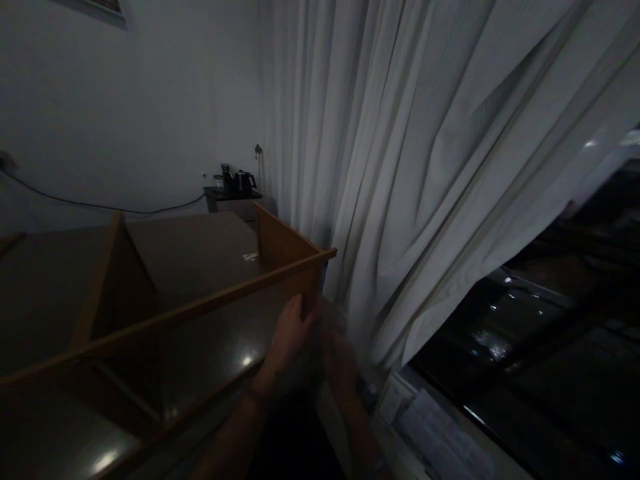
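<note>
A wooden shelf unit (pixel 220 293) with upright dividers lies in front of me, its brown back panel facing up. My left hand (pixel 294 327) is at the inner side of its near right corner, beside the end board (pixel 287 243). The fingers are curled, the thumb close to them. Just outside that corner, lower and to the right, is my right hand (pixel 340 363), blurred, with its fingers bent in. A faint translucent patch shows between the hands and the curtain; I cannot make out what it is or what either hand holds.
A long white curtain (pixel 390 167) hangs close on the right, beside dark window glass (pixel 525 360). White boxes or packs (pixel 425 420) lie low at the right. Behind the unit, a small cabinet (pixel 233 197) carries a black kettle (pixel 243 181). A black cable (pixel 100 205) runs along the wall.
</note>
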A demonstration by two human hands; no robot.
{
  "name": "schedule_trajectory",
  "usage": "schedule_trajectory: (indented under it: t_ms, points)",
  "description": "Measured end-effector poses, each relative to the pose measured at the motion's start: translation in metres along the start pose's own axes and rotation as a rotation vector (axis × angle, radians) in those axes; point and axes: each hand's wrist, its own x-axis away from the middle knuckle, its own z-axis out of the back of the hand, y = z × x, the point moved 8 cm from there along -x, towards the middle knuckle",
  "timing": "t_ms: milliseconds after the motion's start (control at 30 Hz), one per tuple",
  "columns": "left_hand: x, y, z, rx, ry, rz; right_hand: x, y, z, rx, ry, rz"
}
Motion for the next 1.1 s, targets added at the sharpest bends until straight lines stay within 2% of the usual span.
schedule_trajectory:
  t_ms: [167,333,467,767,1100]
  points:
    - [-0.001,0.0,0.0,0.015,-0.004,-0.01,-0.001,0.002,-0.003,0.029,-0.006,-0.024]
    - [-0.001,-0.001,-0.001,0.028,-0.011,-0.009,0.001,-0.008,0.007,0.274,0.069,0.135]
    - [0.0,0.0,0.0,0.021,0.005,-0.011,0.002,-0.009,0.012,0.382,0.078,0.195]
    - [0.001,-0.001,-0.001,-0.006,0.007,0.003,0.005,-0.003,0.013,0.386,0.203,0.204]
    - [0.001,0.002,0.001,0.012,-0.019,0.001,0.005,-0.002,0.014,0.311,0.187,0.155]
